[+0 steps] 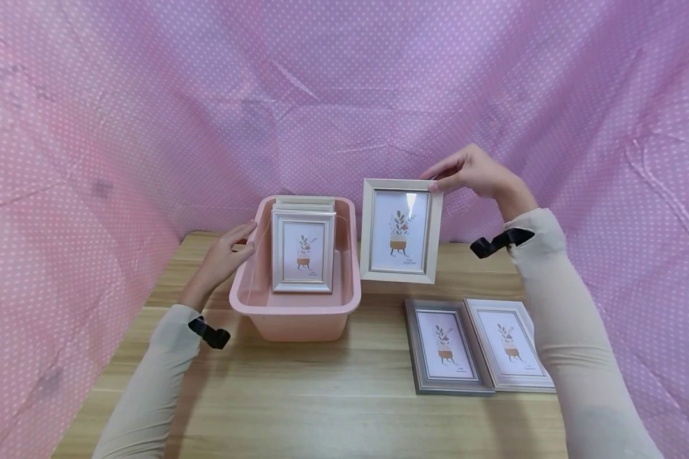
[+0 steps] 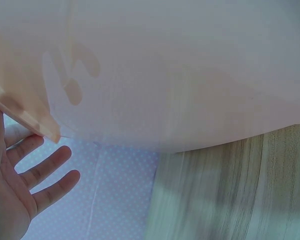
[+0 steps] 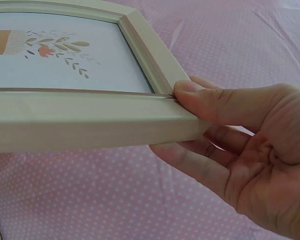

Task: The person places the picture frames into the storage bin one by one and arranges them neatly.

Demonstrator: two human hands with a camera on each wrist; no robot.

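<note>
My right hand (image 1: 482,173) pinches a cream picture frame (image 1: 367,233) by its upper right corner, thumb on the front and fingers behind. This frame hangs upright just right of the pink plastic basin (image 1: 298,327), its plant print facing me. In the right wrist view, the thumb lies on the picture frame's (image 3: 90,120) corner. At the basin's left rim, my left hand (image 1: 221,258) rests with its fingers loosely extended and touching the edge. Inside the basin leans a silvery-white picture frame (image 1: 303,287), with cream frame edges (image 1: 304,203) showing behind it.
Right of the basin, a grey-brown picture frame (image 1: 456,387) and a whitish picture frame (image 1: 517,306) lie side by side, face up, on the wooden table (image 1: 321,408). My right forearm partly covers the whitish one. A pink dotted cloth (image 1: 344,76) hangs around the table's back and sides.
</note>
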